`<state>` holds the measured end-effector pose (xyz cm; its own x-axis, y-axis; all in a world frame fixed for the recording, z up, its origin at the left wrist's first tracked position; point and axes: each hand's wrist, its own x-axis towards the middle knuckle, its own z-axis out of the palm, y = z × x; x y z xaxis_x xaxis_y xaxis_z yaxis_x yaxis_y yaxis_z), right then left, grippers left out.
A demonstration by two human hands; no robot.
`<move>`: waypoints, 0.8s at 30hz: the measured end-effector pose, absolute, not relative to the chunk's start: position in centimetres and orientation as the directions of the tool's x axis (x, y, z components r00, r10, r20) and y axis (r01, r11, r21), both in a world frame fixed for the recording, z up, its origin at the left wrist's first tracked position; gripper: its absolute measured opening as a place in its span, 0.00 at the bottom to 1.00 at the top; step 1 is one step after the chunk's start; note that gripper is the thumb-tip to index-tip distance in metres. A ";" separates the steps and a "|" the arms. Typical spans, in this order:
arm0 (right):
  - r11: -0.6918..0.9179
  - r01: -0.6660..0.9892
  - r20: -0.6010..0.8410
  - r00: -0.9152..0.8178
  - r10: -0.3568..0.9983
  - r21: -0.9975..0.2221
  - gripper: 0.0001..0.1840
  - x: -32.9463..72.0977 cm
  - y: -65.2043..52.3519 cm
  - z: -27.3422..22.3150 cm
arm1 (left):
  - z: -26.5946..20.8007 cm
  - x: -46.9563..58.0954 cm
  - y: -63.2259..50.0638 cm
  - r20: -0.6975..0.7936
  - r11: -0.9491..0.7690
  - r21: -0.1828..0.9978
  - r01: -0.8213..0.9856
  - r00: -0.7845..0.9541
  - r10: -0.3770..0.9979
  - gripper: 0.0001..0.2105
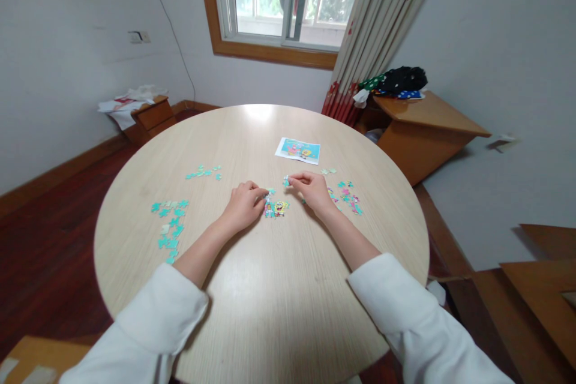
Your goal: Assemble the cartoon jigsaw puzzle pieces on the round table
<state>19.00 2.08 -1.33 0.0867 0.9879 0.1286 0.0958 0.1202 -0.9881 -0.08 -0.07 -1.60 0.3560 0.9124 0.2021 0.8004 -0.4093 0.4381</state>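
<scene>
My right hand (pixel 314 191) pinches a small puzzle piece (pixel 286 181) between thumb and fingers, just above and right of a partly joined jigsaw puzzle (pixel 279 210). That joined part shows a yellow cartoon figure on turquoise. My left hand (pixel 245 205) lies at the left edge of the joined part, its fingertips touching the pieces there. Whether those fingers grip a piece is hard to make out. Pink and turquoise loose pieces (pixel 350 197) lie to the right of my right hand, some of them partly hidden behind it.
Turquoise pieces (pixel 173 222) are scattered at the left of the round table (pixel 270 312), with a smaller group (pixel 204 173) farther back. A printed reference picture (pixel 297 150) lies beyond my hands. A wooden cabinet (pixel 427 123) with cloths on it stands behind at right.
</scene>
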 end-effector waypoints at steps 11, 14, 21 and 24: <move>0.087 0.141 0.090 0.018 0.996 -0.986 0.07 18.3 1.5 -1.2 | -1.1 -0.2 -0.2 0.178 -0.385 0.480 0.788 0.342 0.923 0.12; 0.117 0.269 0.109 -0.041 0.993 -0.956 0.03 17.8 1.2 -1.4 | -0.9 -0.2 -0.2 0.164 -0.387 0.478 0.788 0.353 0.921 0.13; 0.216 0.437 0.168 -0.147 0.975 -0.873 0.04 17.1 0.8 -1.9 | -0.6 0.0 -0.3 0.153 -0.374 0.469 0.800 0.343 0.927 0.11; 0.227 0.461 0.174 -0.155 0.972 -0.858 0.04 17.0 0.8 -2.1 | -0.7 0.0 -0.3 0.156 -0.370 0.468 0.802 0.337 0.928 0.11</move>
<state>16.95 0.75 -2.08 -0.1546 0.9725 0.1745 0.4607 0.2272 -0.8580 0.04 -0.26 -0.69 0.3374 0.9284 0.1560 0.8023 -0.3702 0.4682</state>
